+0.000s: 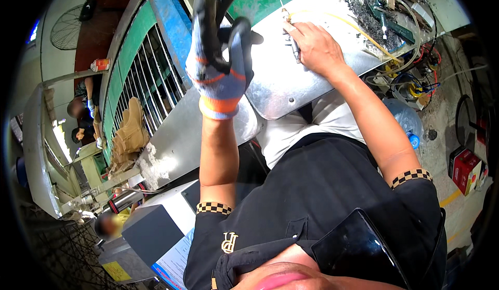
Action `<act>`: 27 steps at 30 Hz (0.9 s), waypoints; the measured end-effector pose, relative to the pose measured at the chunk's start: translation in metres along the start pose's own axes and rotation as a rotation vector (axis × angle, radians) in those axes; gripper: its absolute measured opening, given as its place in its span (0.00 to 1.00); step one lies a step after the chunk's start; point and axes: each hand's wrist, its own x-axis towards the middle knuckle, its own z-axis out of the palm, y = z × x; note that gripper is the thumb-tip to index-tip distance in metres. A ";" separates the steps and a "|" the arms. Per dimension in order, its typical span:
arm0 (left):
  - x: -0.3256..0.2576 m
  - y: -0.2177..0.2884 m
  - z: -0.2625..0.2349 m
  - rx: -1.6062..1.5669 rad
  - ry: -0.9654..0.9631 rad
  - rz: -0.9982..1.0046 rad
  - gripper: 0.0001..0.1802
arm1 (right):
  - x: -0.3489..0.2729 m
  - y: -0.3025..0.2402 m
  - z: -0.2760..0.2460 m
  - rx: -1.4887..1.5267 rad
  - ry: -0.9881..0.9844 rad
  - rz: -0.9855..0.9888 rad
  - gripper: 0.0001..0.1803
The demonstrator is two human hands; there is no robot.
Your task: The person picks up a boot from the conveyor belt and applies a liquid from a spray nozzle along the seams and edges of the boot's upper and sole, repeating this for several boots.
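My left hand [218, 51] wears a light blue knit work glove with black-coated fingers and an orange cuff. It is raised over the left end of the metal worktop [273, 95], its fingers apart and nothing visible in them. My right hand [318, 45] is bare and rests on the worktop, closed on a slim metal hand tool [294, 50] with a brass-coloured fitting at its far end. A yellow hose [353, 25] runs from near that fitting across the worktop to the right. My palm and fingers hide part of the tool.
Black grit and hand tools [387, 22] lie at the worktop's far right. Tangled wires [423, 77] and a clear plastic bottle [404, 118] sit beyond its right edge. Leftward are a barred green frame [156, 56], tan boots [130, 126] and other people [83, 108].
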 end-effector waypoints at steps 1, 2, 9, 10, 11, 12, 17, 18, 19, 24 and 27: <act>0.010 -0.001 0.001 0.070 -0.029 0.073 0.33 | 0.000 -0.001 -0.002 0.008 -0.007 0.009 0.33; 0.022 -0.005 0.000 0.078 -0.057 0.150 0.33 | 0.000 -0.001 -0.002 0.012 -0.016 0.015 0.33; 0.013 -0.047 0.014 -0.020 -0.047 0.009 0.27 | 0.003 -0.001 -0.006 0.040 -0.060 0.059 0.33; -0.005 -0.064 0.016 -0.028 -0.085 -0.114 0.25 | 0.000 -0.004 -0.008 0.024 -0.042 0.039 0.33; -0.027 -0.090 0.021 0.133 -0.153 -0.184 0.25 | 0.000 0.000 -0.003 0.006 0.003 0.013 0.32; -0.051 -0.117 0.022 0.307 -0.214 -0.253 0.26 | 0.001 -0.001 0.000 0.000 0.000 0.008 0.31; -0.097 -0.136 0.035 0.284 -0.232 -0.228 0.21 | 0.001 0.000 0.000 -0.025 -0.027 -0.015 0.30; -0.094 -0.132 0.038 0.358 -0.228 -0.173 0.20 | 0.000 0.002 0.000 -0.035 -0.026 -0.002 0.29; -0.095 -0.132 0.037 0.349 -0.225 -0.182 0.21 | 0.001 0.003 -0.001 -0.036 -0.023 0.004 0.29; -0.096 -0.135 0.036 0.280 -0.192 -0.247 0.20 | 0.002 0.001 0.002 -0.035 0.013 -0.011 0.30; -0.069 -0.119 0.028 -0.185 -0.100 -0.626 0.28 | 0.002 0.002 0.002 -0.035 0.012 -0.004 0.30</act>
